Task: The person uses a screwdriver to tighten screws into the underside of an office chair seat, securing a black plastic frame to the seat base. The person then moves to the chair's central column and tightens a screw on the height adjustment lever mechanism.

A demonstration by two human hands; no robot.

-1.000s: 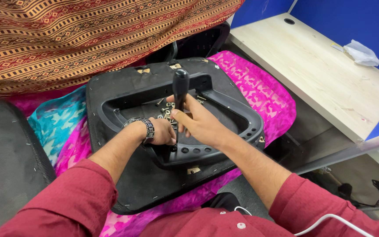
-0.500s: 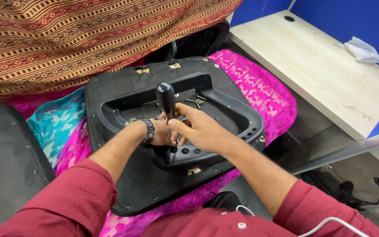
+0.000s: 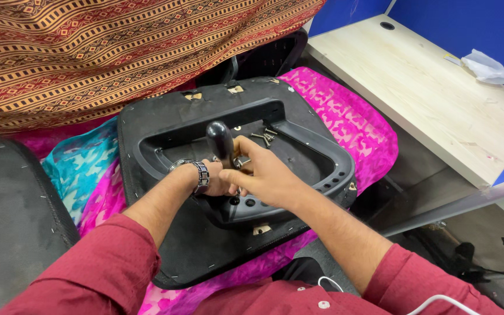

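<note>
An upturned black seat base (image 3: 164,256) lies on a pink cloth (image 3: 345,122), its stapled underside facing up and a black plastic frame (image 3: 322,175) fixed on top of it. Both hands meet at the near side of that frame, just in front of the middle. The right hand (image 3: 266,175) is curled, its fingers closed round the shaft of a screwdriver (image 3: 221,143) whose rounded black handle sticks up above the knuckles, tilted a little toward the far left; the tip is hidden behind the hands. The left hand (image 3: 217,184), a metal watch (image 3: 199,174) on its wrist, sits right against the right one, low by the tool; its fingers are tucked under and covered, so I cannot tell whether they pinch anything. Several loose screws (image 3: 262,136) lie inside the frame's opening, just beyond the hands, on the base's bare surface. Both arms wear dark red sleeves (image 3: 88,274). A striped brown and orange cloth (image 3: 88,52) hangs over the far left edge of the base, and a blue patterned cloth (image 3: 83,166) shows at its left side. A second black seat part (image 3: 13,216) lies at the left. A pale wooden desk (image 3: 415,87) stands at the right, well apart from the hands, with a crumpled white tissue (image 3: 486,65) near its far corner, against blue panels (image 3: 468,23)
</note>
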